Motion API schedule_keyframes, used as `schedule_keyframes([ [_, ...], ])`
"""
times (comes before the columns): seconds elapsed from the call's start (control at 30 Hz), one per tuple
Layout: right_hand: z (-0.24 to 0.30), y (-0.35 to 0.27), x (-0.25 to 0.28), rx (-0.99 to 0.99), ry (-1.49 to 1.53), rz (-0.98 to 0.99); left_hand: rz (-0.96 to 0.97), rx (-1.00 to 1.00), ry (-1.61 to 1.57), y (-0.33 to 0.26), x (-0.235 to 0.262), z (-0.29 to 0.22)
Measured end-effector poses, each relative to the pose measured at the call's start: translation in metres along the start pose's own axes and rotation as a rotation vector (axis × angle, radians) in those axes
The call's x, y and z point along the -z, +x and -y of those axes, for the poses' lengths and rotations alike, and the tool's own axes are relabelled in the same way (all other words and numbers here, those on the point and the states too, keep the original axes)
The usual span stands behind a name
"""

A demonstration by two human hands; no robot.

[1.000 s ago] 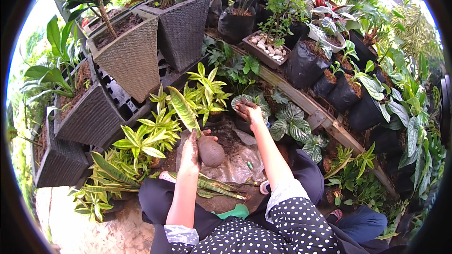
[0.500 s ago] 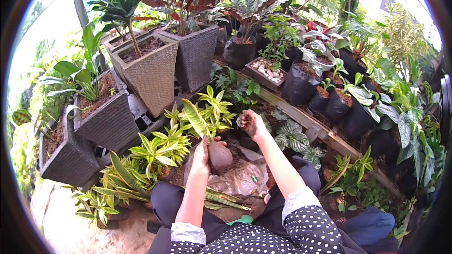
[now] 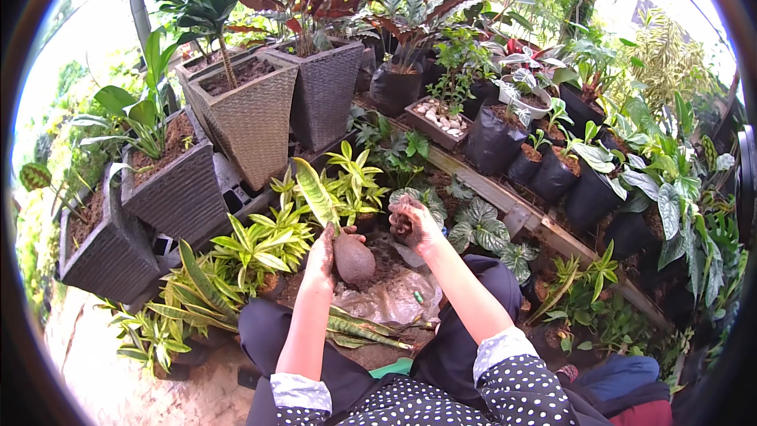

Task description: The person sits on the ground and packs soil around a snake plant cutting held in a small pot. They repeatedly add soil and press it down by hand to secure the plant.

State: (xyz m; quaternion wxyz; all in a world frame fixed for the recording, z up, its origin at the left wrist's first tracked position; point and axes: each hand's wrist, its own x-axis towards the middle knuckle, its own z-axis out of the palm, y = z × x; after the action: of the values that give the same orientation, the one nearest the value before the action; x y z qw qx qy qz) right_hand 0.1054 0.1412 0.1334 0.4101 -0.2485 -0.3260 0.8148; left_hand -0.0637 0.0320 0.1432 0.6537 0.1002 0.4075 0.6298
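Observation:
My left hand (image 3: pixel 322 254) is closed around a rounded brown pot (image 3: pixel 354 260), which is tilted. One broad snake plant leaf (image 3: pixel 317 193), green with yellow edges, rises from the pot's top beside my fingers. Just to the right and a little higher, my right hand (image 3: pixel 415 222) is raised with curled, dirt-darkened fingers around what looks like a clump of dark soil. Under both hands lies a clear plastic sheet (image 3: pixel 386 301) with loose soil on it. Cut snake plant leaves (image 3: pixel 364 325) rest at its near edge, close to my lap.
Tall grey textured planters (image 3: pixel 319 99) stand at the back left. Yellow-green plants (image 3: pixel 264 241) crowd my left side. A wooden beam (image 3: pixel 512 207) runs diagonally at right, with black grow bags (image 3: pixel 495 140) behind it. Dark blue cloth (image 3: pixel 619 379) shows at lower right.
My left hand and the pot have shifted slightly left. My right hand has turned and lowered a little, its curled fingers now facing the pot more. The whole view has shifted slightly.

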Motion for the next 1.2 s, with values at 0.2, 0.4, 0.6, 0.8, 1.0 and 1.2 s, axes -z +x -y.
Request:
schedule_keyframes([
  [0.2, -0.004, -0.007, -0.001, -0.057, 0.094, 0.035, 0.003, -0.021, -0.013, 0.0, 0.011, -0.003],
  [0.4, -0.005, -0.013, -0.009, -0.101, 0.148, 0.157, -0.102, -0.053, 0.025, -0.004, 0.0, -0.003],
  [0.6, -0.003, -0.013, -0.02, -0.102, 0.136, -0.067, 0.011, 0.012, -0.051, 0.009, 0.011, 0.004],
  [0.8, -0.009, -0.007, -0.012, -0.02, 0.038, -0.144, 0.03, 0.012, -0.048, 0.017, 0.006, 0.01],
  [1.0, -0.007, -0.004, -0.005, 0.014, 0.106, 0.016, 0.048, 0.025, -0.018, 0.022, -0.001, 0.015],
  [1.2, -0.01, -0.003, -0.002, 0.015, 0.207, 0.034, 0.032, 0.054, -0.019, 0.022, -0.006, 0.016],
])
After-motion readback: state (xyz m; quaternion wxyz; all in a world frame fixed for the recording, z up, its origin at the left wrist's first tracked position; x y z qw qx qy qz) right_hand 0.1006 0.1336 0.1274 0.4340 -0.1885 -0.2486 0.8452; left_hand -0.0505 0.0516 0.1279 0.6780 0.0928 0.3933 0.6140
